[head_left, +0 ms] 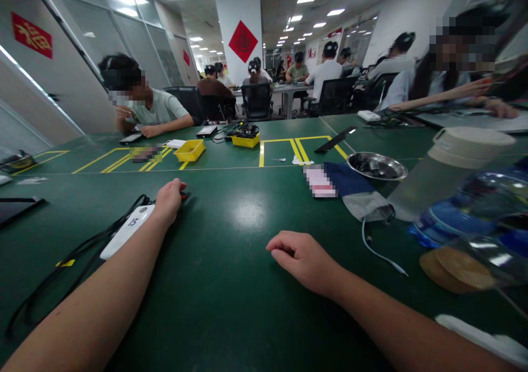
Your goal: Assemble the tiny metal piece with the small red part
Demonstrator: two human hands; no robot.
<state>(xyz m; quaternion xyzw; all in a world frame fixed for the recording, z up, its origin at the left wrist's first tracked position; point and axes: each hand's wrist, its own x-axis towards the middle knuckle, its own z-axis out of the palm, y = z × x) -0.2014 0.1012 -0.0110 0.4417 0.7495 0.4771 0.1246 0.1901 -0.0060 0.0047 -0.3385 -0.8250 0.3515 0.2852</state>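
Observation:
My left hand [168,203] is closed at the left of the green table [231,284], around a small thing with a red and black end [183,196]; its kind is hidden by the fingers. Beside that wrist lies a white power bank-like box [128,230] marked 15, with black cables [82,245] along it. My right hand [303,259] rests on the table at centre right, its fingers curled in toward the thumb. Nothing shows between those fingers. Right of it are a dark blue cloth pouch [344,181] and a pale cable [379,251].
Farther back stand two yellow trays [190,151] [246,140], the second with black cables. A metal bowl [398,173], a large tumbler [437,174] and blue-tinted bottles [449,218] crowd the right. A tablet-like device [16,208] lies at the left edge. Several people sit around.

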